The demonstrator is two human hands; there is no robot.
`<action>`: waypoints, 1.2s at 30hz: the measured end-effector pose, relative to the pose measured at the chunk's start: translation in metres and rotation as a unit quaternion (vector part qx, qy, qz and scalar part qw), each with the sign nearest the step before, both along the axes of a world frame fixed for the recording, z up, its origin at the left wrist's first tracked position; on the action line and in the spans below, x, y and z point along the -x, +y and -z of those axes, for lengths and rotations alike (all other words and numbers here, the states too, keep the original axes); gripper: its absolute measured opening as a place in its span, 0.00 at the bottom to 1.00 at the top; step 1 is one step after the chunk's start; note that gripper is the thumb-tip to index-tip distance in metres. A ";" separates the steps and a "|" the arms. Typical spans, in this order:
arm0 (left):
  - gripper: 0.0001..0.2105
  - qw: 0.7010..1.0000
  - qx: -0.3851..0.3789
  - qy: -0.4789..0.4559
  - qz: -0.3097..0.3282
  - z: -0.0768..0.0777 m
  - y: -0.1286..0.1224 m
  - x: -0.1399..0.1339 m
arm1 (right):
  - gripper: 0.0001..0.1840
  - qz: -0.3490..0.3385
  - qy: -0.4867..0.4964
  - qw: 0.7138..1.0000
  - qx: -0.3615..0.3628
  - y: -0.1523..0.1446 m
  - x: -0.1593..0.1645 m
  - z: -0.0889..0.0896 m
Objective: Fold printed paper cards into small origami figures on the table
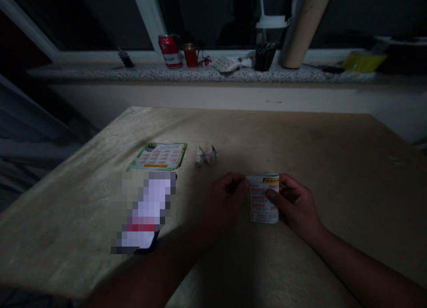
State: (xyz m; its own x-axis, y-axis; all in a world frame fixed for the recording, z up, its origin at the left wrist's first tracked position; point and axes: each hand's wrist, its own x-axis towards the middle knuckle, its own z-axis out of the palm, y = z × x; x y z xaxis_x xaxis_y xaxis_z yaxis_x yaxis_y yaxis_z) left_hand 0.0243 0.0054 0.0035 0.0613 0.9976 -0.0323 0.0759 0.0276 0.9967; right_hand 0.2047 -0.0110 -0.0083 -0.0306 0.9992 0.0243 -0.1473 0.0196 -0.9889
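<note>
A small folded sheet of printed paper (262,205), with orange and white lines of print, is held upright above the table between both hands. My left hand (227,196) pinches its upper left edge between thumb and fingers. From the other side my right hand (298,203) grips it, thumb on the front and fingers behind. Two small folded paper pieces (206,156) stand beyond my left hand. Farther left lies a stack of similar printed sheets (162,156) with green borders.
A phone (150,210) with a lit, blurred screen lies left of my left forearm on the table (100,174). Along the windowsill (140,74) stand a red can (170,52), a red lighter-like object (191,55), a drink cup (266,45) and a cardboard tube (303,32).
</note>
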 end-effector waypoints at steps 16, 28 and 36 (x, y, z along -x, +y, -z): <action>0.08 0.999 -0.023 0.004 0.041 -0.001 -0.007 0.001 | 0.04 0.037 0.004 0.999 -0.032 -0.001 -0.006 0.005; 0.07 0.999 -0.030 0.002 0.036 -0.002 -0.006 -0.001 | 0.04 0.010 0.023 0.999 -0.042 -0.001 -0.010 0.012; 0.07 0.998 -0.052 0.008 0.041 0.001 -0.005 0.001 | 0.05 0.017 0.017 0.999 -0.044 0.000 -0.007 0.008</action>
State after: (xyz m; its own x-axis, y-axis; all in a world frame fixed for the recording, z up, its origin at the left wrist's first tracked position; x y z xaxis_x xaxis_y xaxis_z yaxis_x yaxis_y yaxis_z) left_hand 0.0232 0.0004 0.0023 0.1430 0.9873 0.0688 0.0895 -0.0822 0.9926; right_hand 0.2119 -0.0114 -0.0163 0.0053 0.9937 0.1117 -0.1787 0.1108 -0.9776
